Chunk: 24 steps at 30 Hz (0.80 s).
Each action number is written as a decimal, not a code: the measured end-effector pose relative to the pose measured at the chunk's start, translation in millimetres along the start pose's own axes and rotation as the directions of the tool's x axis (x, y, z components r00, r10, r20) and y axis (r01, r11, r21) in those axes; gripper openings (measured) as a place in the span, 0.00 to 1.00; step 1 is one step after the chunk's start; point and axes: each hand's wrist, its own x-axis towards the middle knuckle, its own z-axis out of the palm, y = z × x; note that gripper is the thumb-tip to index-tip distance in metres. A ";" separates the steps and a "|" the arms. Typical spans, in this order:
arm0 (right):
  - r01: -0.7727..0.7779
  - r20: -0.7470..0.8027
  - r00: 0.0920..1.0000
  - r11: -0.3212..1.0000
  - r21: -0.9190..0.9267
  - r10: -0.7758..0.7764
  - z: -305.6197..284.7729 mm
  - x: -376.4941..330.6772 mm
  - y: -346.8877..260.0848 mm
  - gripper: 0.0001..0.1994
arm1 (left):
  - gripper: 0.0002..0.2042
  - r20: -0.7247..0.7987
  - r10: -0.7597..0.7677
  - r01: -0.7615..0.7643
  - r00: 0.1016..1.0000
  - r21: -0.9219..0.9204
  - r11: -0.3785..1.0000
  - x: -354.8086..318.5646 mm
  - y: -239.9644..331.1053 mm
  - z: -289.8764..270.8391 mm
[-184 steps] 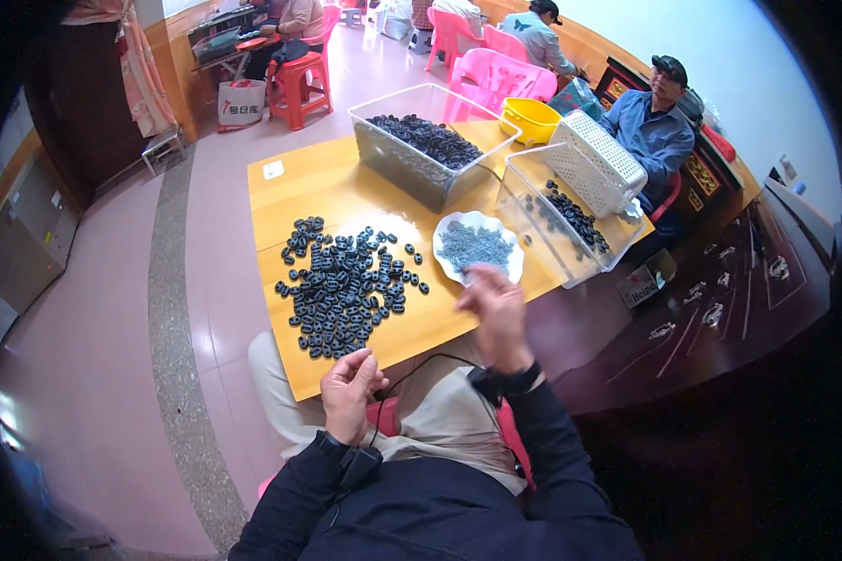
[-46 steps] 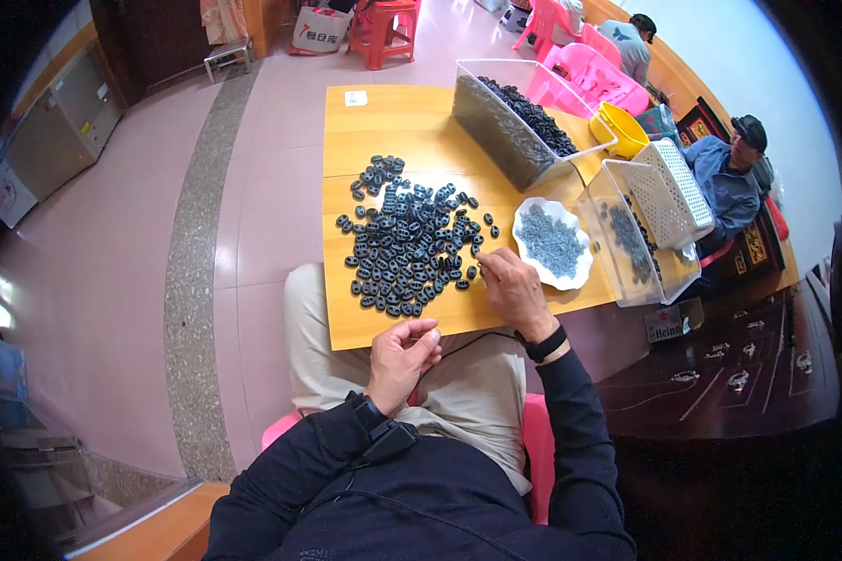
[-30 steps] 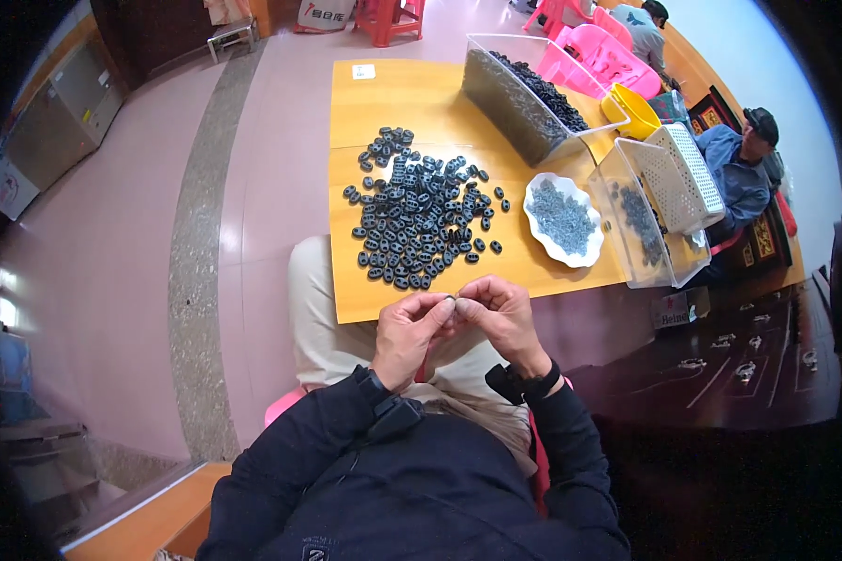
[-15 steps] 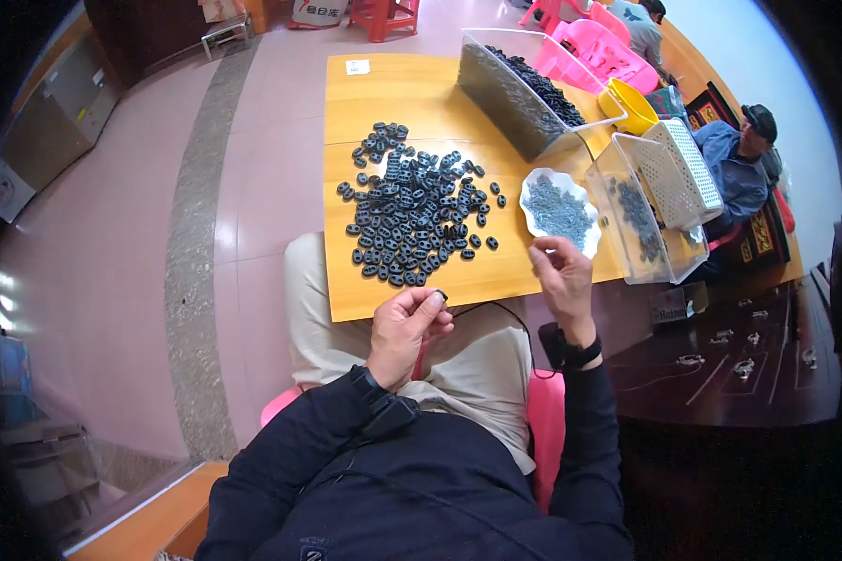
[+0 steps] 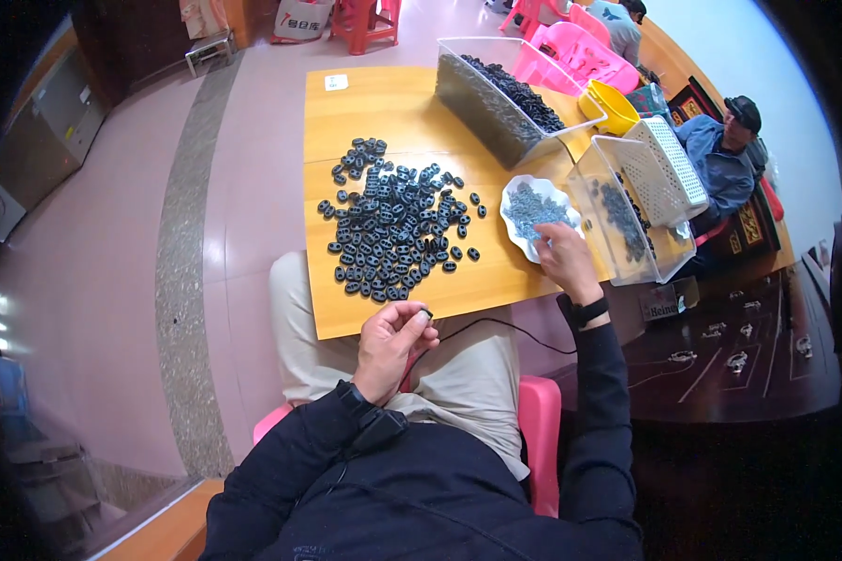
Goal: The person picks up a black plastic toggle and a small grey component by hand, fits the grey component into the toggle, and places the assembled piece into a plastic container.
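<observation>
Left hand (image 5: 395, 338) sat just off the near edge of the wooden counter (image 5: 384, 93), fingers pinched together on a small dark piece (image 5: 425, 314) from which a thin black cord (image 5: 496, 327) ran across the lap. Right hand (image 5: 563, 262) reached forward to the near rim of the white dish (image 5: 515, 192) filled with small grey parts; its fingers were curled at the dish's edge, and whether they gripped anything could not be told. Left of the dish lay a heap of black oval pieces (image 5: 393, 224). Beyond the dish stood a clear bin of dark parts (image 5: 496, 98), and right of the dish a second clear bin (image 5: 627, 224). Past that second bin another person (image 5: 720, 159) sat.
</observation>
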 end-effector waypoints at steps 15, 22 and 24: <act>-0.009 0.121 0.993 0.999 -0.048 0.015 9.3 22.2 -7.1 0.06 | 0.06 0.074 -0.016 0.010 0.997 0.080 0.997 0.7 -0.1 -4.2; -0.024 0.035 0.999 0.999 -0.031 0.025 13.2 17.4 -11.5 0.05 | 0.06 0.073 -0.026 0.020 0.997 0.090 0.996 -0.4 1.6 -4.5; -0.040 0.034 0.999 0.999 0.007 0.040 10.9 17.1 -15.3 0.04 | 0.07 0.076 -0.027 0.020 0.997 0.091 0.996 -0.3 1.0 -5.9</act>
